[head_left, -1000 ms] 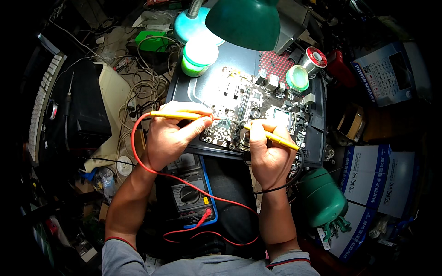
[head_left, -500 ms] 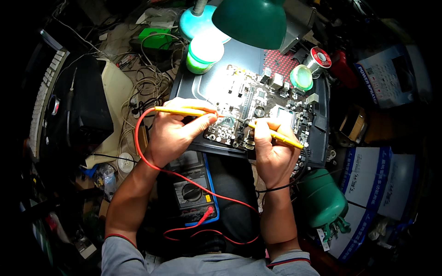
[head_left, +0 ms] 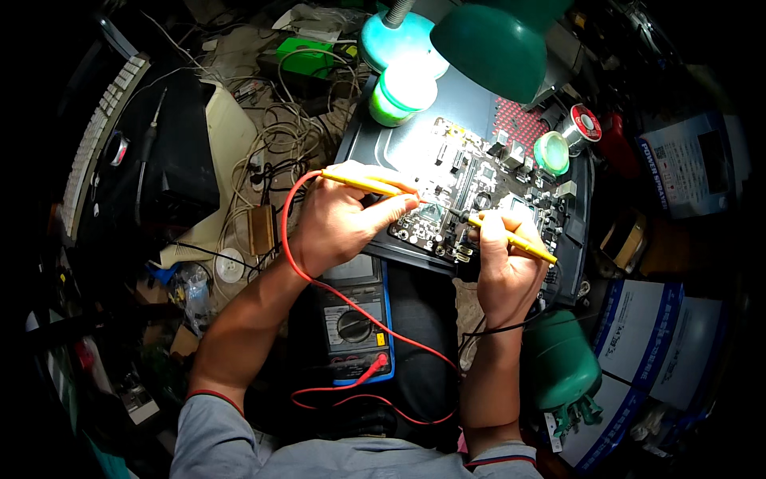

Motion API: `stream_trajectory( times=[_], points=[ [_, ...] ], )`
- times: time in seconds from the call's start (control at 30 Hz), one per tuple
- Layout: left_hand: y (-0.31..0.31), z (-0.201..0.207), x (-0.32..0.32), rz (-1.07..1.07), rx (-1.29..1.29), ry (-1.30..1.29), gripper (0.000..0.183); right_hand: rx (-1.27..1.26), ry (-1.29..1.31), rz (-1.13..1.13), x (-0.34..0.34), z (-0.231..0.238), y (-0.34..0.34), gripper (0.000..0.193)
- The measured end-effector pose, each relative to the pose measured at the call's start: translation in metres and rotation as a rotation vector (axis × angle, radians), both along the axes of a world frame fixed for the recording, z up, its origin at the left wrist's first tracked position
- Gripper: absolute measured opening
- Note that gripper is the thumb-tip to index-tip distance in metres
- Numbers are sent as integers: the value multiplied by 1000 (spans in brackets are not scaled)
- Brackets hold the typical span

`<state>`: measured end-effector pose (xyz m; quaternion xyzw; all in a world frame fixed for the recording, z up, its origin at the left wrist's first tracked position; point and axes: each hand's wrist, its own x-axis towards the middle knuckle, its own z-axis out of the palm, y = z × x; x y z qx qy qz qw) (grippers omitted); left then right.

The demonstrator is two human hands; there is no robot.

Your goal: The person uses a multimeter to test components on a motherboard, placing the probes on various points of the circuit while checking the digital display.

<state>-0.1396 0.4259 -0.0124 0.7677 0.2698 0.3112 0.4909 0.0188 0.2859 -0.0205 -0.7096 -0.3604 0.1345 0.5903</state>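
A dark motherboard (head_left: 499,189) lies on a black panel under bright lamp light. My left hand (head_left: 335,223) pinches a yellow multimeter probe (head_left: 359,183), held nearly level over the board's left part. From its back end a red lead (head_left: 351,298) curves down to the multimeter (head_left: 356,326), which sits by my lap. My right hand (head_left: 507,259) grips a second yellow probe (head_left: 525,243), slanting toward the first, with a black lead (head_left: 505,329) beneath the wrist. Both tips come close together over the board; whether they touch it I cannot tell.
A green lamp shade (head_left: 491,49) hangs above the board's far side. A green-white jar (head_left: 399,97), a small round tub (head_left: 551,153) and a solder spool (head_left: 583,125) stand around it. Tangled cables (head_left: 275,132) lie at left, white-blue boxes (head_left: 638,327) at right.
The whole view has shifted, so the scene sits farther right in the picture. Both hands keep their probes over the same part of the board.
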Motion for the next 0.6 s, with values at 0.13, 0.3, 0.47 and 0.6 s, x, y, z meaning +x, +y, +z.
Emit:
stream_trajectory(
  times=[0.13, 0.3, 0.47, 0.6],
  points=[
    [0, 1, 0, 2, -16, -12, 14, -28, -9, 4, 2, 1, 0, 17],
    [0, 1, 0, -8, -43, -37, 14, -30, -4, -3, 0, 2, 1, 16],
    [0, -2, 1, -30, -44, -69, 14, -6, 31, 6, 0, 3, 0, 16],
    [0, 0, 0, -13, -22, -64, 13, -11, 33, 13, 0, 3, 1, 16]
  ],
)
